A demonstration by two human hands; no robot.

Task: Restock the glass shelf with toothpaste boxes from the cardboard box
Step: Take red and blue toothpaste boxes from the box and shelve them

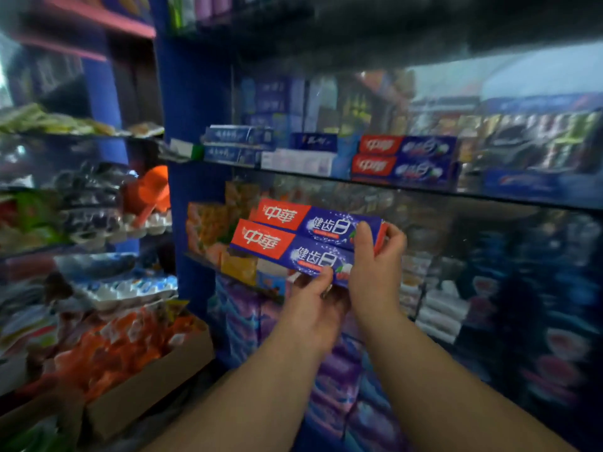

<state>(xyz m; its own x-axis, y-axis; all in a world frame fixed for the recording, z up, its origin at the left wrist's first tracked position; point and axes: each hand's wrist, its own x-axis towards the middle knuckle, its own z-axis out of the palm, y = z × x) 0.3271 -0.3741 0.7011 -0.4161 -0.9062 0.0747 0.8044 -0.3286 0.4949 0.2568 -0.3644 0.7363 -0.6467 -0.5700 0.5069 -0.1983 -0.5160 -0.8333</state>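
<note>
Two red-and-blue toothpaste boxes [303, 241] are held in front of the shelving, below the glass shelf [408, 187] and to the left of the matching stack of two boxes [404, 159] that already sits on that shelf. The held boxes lie side by side, long axes running from upper left to lower right, printed faces toward the camera.

The left hand [311, 298] supports the near box from below, thumb pressed on its printed face close to the right end. The right hand [375, 259] clamps the right ends of both boxes, thumb on the front and fingers [396, 238] curled around the end flaps. Both hands are closed on the load; neither is free.

Handling judgement: the boxes appear to be thin carton, light and fairly stiff along their length, but crushable at the end flaps and glossy enough to slide against each other. Both grips sit at one end, so the far ends are unsupported. A hold nearer mid-length, squeezing the two boxes together across their flat faces, would likely keep them aligned during the lift to the shelf. The cardboard box of orange packets [143, 376] at lower left is not involved.
</note>
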